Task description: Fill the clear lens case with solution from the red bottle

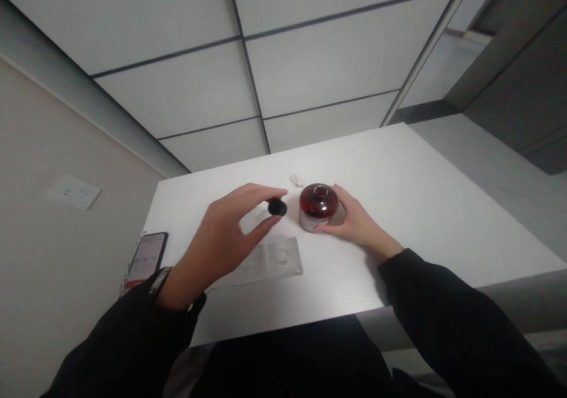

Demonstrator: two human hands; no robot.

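Between the thumb and fingers of my left hand [233,230] is a small round black cap [277,207], held just left of a dark red bottle [318,204]. The bottle stands upright on the white table with its round neck opening uncovered and a pale label on its lower side. My right hand [352,218] grips the bottle from its right side. A clear plastic tray [283,258] with round recesses lies in front of the bottle, partly behind my left hand.
A small crumpled white piece [296,180] lies behind the bottle on the white table [425,209]. At the table's left edge rests a phone [147,257]. A wall socket [76,192] is at the left, and white panels rise behind the table.
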